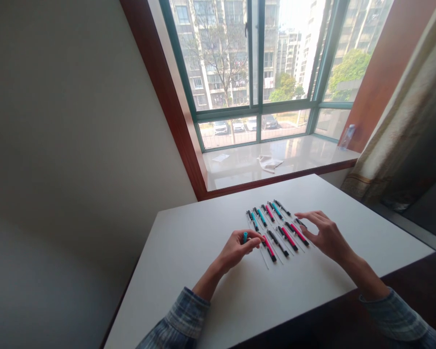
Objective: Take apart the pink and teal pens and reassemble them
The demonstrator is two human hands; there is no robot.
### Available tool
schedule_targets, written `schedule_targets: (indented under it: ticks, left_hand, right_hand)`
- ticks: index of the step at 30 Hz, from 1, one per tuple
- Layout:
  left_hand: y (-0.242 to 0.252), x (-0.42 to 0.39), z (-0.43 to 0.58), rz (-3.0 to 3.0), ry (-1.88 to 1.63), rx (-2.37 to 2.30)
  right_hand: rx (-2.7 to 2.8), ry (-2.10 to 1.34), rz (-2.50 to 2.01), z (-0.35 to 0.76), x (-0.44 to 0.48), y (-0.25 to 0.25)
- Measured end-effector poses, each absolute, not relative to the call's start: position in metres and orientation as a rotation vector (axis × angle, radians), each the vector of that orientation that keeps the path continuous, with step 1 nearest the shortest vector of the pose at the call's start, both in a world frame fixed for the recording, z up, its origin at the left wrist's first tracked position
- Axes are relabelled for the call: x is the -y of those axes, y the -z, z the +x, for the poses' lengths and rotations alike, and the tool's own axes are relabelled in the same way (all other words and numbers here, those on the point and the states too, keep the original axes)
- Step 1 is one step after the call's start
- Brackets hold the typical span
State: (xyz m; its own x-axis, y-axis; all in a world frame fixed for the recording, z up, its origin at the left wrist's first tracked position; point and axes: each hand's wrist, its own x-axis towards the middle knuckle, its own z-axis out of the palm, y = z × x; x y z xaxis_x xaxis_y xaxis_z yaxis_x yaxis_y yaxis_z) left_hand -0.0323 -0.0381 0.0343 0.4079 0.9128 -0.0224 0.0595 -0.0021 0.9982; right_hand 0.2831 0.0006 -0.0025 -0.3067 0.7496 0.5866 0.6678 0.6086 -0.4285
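My left hand (pixel 241 246) is closed around a teal pen barrel (pixel 244 237), whose end stands up out of the fingers. Its fingertips are over the left end of the front row, close to a pink and black pen (pixel 269 248). At the right end of the rows, my right hand (pixel 321 231) has its thumb and forefinger apart around a small black pen part (pixel 301 223); whether they touch it I cannot tell. Between the hands lie a black pen (pixel 278 243) and a pink and black pen (pixel 289 239). Thin pale rods like refills (pixel 263 258) lie alongside them.
Behind is a second row with teal and black pens (pixel 259 216), a pink one (pixel 269 213) and a black one (pixel 282 208). The white table (pixel 189 228) meets a window sill (pixel 232 177) bearing a crumpled cloth (pixel 271 163) and a clear bottle (pixel 347 137). A curtain (pixel 392 116) hangs right.
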Motion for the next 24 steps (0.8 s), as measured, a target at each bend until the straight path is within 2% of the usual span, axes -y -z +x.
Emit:
schedule_targets:
  ticks: [8, 16, 24]
  left_hand:
    - [-0.033, 0.038, -0.035, 1.409, -0.86, -0.969]
    - [-0.035, 0.037, -0.031, 1.259, -1.011, -0.876]
    - [-0.032, 0.035, -0.034, 1.194, -1.054, -0.789]
  right_hand:
    - [2.083, -0.172, -1.196, 0.291, -0.012, 0.026]
    - [2.017, -0.165, -1.181, 0.289, 0.003, 0.02]
    - [1.913, -0.56, -1.096, 0.208, 0.065, -0.008]
